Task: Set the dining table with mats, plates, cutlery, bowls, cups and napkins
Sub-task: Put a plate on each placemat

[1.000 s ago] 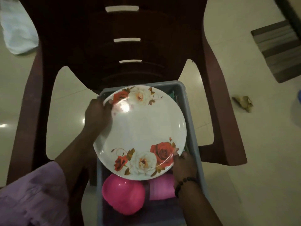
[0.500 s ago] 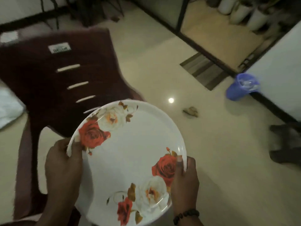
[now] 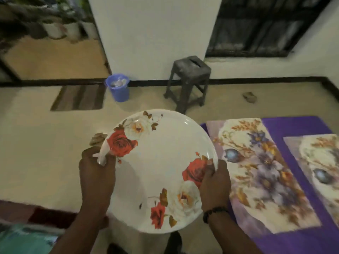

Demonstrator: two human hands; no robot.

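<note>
A round white plate (image 3: 157, 171) with red and cream roses is held level in front of me, above the floor and just left of the table. My left hand (image 3: 97, 178) grips its left rim, thumb on top. My right hand (image 3: 214, 184), with a dark bead bracelet at the wrist, grips the right rim. On the purple tablecloth (image 3: 293, 125) to the right lies a floral mat (image 3: 260, 173), and a second floral mat (image 3: 319, 167) lies beyond it at the right edge.
A grey stool (image 3: 189, 79) stands by the white wall ahead, with a blue bucket (image 3: 117, 87) to its left and a striped doormat (image 3: 78, 98) further left. Potted plants (image 3: 60, 28) line the far left. A dark barred window (image 3: 256, 24) is at upper right.
I have turned right, away from the brown chair and the grey bin. The plate has stayed in both hands, and the table with its mats has come into view.
</note>
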